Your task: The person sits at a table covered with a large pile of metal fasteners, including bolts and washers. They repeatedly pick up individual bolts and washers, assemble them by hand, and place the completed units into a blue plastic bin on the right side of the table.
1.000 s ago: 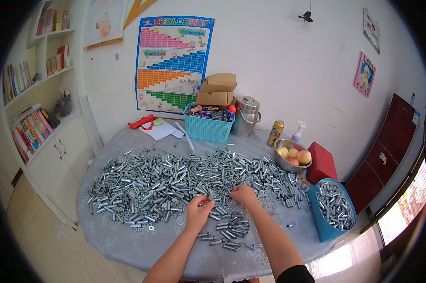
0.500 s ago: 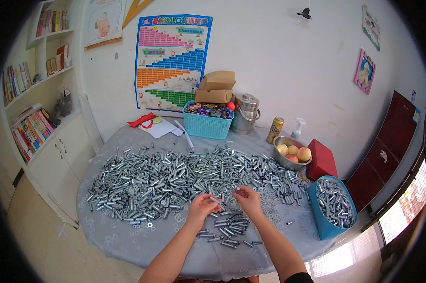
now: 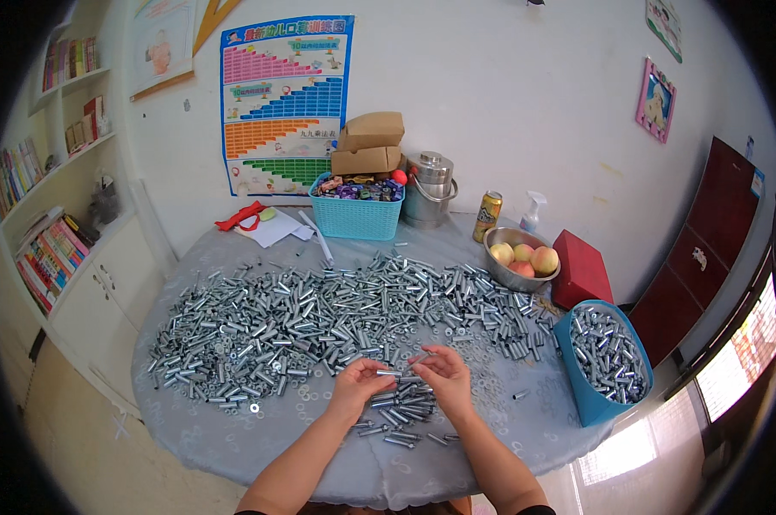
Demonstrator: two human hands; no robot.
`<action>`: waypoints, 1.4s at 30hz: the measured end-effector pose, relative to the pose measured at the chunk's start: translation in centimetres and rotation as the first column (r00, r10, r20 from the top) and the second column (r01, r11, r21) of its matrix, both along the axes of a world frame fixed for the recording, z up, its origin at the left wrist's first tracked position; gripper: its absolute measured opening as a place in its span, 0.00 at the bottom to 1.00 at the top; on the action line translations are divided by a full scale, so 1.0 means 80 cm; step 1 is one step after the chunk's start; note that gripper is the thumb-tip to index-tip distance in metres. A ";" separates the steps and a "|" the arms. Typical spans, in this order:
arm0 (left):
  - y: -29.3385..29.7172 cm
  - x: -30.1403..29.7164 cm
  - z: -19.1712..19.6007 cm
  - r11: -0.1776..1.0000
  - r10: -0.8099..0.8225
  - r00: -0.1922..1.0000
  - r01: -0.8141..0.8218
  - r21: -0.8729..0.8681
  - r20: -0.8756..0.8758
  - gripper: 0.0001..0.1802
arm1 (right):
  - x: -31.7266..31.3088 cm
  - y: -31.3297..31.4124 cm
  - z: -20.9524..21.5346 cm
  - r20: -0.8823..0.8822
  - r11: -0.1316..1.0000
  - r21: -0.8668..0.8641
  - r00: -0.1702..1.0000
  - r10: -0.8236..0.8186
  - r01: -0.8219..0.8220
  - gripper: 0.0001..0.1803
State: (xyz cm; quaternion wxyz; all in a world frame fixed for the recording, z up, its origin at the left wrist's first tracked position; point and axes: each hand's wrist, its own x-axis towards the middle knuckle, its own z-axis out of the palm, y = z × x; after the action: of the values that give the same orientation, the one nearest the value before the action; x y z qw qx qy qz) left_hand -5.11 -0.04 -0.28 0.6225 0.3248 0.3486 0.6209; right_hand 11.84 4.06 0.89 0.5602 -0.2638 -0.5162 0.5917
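Observation:
A wide heap of small silver metal sleeves and bolts (image 3: 319,318) covers the round table (image 3: 233,438) with its grey cloth. My left hand (image 3: 359,386) and my right hand (image 3: 444,378) meet just above a small pile of the parts near the front edge. Together they pinch one silver metal bolt (image 3: 398,372) between their fingertips, the left holding one end and the right the other. Loose washers (image 3: 255,408) lie scattered around the pile.
A blue bin (image 3: 607,360) of finished metal parts stands at the right edge. At the back are a teal basket (image 3: 356,210), cardboard boxes (image 3: 369,144), a steel pot (image 3: 429,189), a can (image 3: 488,216), a bowl of peaches (image 3: 519,257) and a red box (image 3: 581,270).
Both hands have drawn back from the heap toward me and come together, now holding one metal piece between them above the small front pile.

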 end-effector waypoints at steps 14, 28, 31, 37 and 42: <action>0.000 0.014 -0.006 0.984 0.084 0.935 -0.023 0.178 -0.346 0.14 | 0.003 -0.016 0.015 0.528 0.878 0.479 0.805 -0.271 -0.018 0.11; -0.002 0.006 0.006 0.969 0.193 0.915 -0.122 0.214 -0.354 0.15 | 0.128 0.023 0.019 0.906 0.984 0.025 0.413 -0.097 0.176 0.11; 0.000 0.005 0.002 0.968 0.196 0.917 -0.124 0.219 -0.347 0.15 | 0.132 0.019 0.017 0.954 0.990 0.051 0.285 -0.088 0.132 0.10; 0.000 0.004 0.001 0.971 0.195 0.920 -0.131 0.201 -0.341 0.15 | 0.125 0.016 0.011 0.982 0.988 0.125 0.133 -0.136 0.089 0.12; 0.000 0.004 0.005 0.974 0.186 0.921 -0.128 0.187 -0.341 0.15 | 0.128 0.023 -0.001 0.976 0.988 0.103 0.178 -0.122 0.117 0.12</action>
State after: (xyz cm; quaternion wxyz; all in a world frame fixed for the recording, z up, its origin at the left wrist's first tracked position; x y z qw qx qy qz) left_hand -4.75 -0.05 0.14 0.4688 0.4519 0.4294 0.6258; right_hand 22.05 5.91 0.84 0.1482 -0.6181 -0.7333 0.2414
